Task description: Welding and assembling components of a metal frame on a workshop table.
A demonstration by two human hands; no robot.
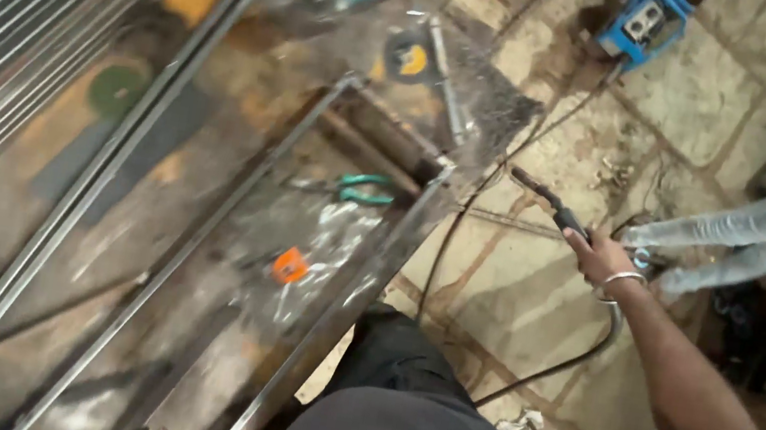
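Welding torch (547,201) sits clamped in the right hand (602,258) beside the metal bench (374,274), its tip seemingly just off the edge.

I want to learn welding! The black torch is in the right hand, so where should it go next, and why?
Probably swing the torch left toward the metal frame's corner. The right hand holds it over the stone floor, its tip apart from the frame.

The welding torch (546,204) is black and slim, its tip pointing up-left. It hangs above the stone floor (703,101). A dark cable trails from its rear.
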